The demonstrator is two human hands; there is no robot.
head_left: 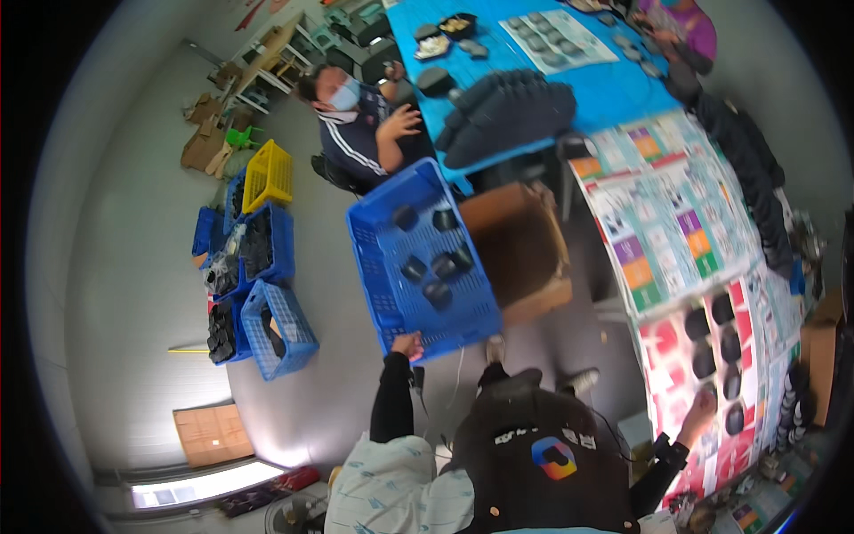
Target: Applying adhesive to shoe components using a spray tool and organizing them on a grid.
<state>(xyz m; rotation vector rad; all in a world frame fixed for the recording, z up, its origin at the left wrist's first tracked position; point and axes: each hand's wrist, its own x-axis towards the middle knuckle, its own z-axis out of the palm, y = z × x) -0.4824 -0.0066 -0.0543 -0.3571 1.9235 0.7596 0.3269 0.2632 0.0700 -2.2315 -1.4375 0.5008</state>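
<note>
My left hand [408, 345] grips the near rim of a blue plastic crate [380, 301]. Several black rounded pieces [437, 295] lie loose on the crate's floor. Off to the right, my right hand [700, 416] is low over a table with a red and white printed cover [660, 383]. Its fingers are closed at a black rounded piece [709, 392], partly hidden by the hand. Similar black pieces [730, 344] lie in two columns beside it.
An open cardboard box [525, 294] stands against the crate's right side. A masked co-worker [360, 125] sits beyond the crate, at a blue-covered table [516, 22] bearing a black stack [507, 116]. Blue crates [277, 331] and a yellow crate [269, 175] stand on the floor at left.
</note>
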